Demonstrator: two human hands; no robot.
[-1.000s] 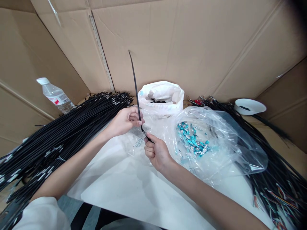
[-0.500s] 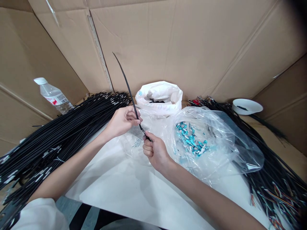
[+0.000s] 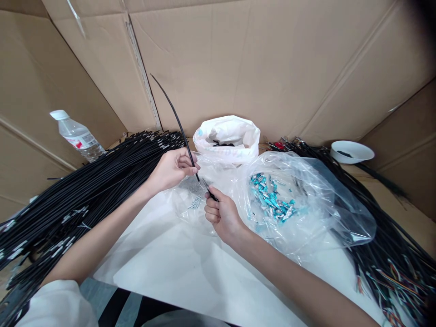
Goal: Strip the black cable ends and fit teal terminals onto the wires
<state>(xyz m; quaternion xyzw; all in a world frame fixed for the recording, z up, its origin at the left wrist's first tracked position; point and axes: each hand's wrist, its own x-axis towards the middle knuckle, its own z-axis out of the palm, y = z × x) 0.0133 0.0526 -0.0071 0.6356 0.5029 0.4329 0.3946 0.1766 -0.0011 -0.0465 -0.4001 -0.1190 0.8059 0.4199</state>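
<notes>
Between the thumb and fingers of my left hand [image 3: 176, 167] is a thin black cable [image 3: 177, 119], whose long end curves up and to the left. Its lower end pokes out just below my fingertips. My right hand [image 3: 221, 211] is closed around a small dark tool with a pointed metal tip [image 3: 211, 194], which looks like tweezers; most of it is hidden in my fist. That tip is close beside the cable's lower end. Under both hands lies a clear plastic bag [image 3: 192, 202] with handwriting and small grey bits in it.
Bundles of black cables lie left [image 3: 112, 177] and right [image 3: 378, 227], the right ones ending in coloured wires. A white bag [image 3: 226, 154] holds black pieces. A clear bag [image 3: 327, 218] contains teal scraps [image 3: 272, 200]. A water bottle [image 3: 80, 138] and white bowl [image 3: 363, 153] stand beyond.
The tool's tip has come slightly away from the cable's lower end. My left hand has shifted a little left, and the cable's upper end leans further left.
</notes>
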